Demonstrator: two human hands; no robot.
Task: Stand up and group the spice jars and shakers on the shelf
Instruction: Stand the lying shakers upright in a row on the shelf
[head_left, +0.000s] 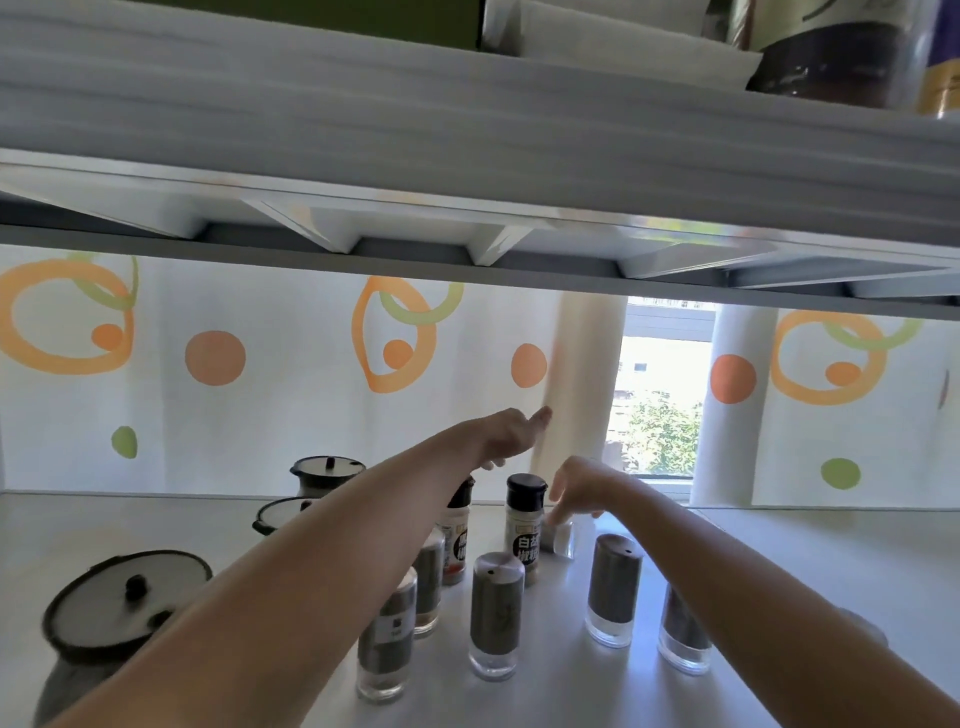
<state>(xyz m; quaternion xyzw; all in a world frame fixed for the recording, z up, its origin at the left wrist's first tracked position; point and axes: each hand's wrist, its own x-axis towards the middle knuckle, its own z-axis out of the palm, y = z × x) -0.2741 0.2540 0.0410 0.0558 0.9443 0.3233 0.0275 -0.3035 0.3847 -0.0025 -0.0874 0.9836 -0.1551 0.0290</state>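
Forearms are crossing above upright shakers (496, 618) on the shelf (571, 686). Left hand (506, 434) is hovering open, fingers straight, over the black-capped jars (525, 525). Right hand (579, 486) is touching a small clear jar (563, 540) just beneath it; I cannot tell its grip.

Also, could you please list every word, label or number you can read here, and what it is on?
"白" over "椒": dark label of the black-capped pale plastic spice bottle; neighbouring characters blurred.
Label of the similar bottle behind the left forearm: mostly hidden, unreadable.
White tag on the nearest grey-sleeved glass shaker: too blurred.
Label of the dark bottle on the upper shelf: blurred.
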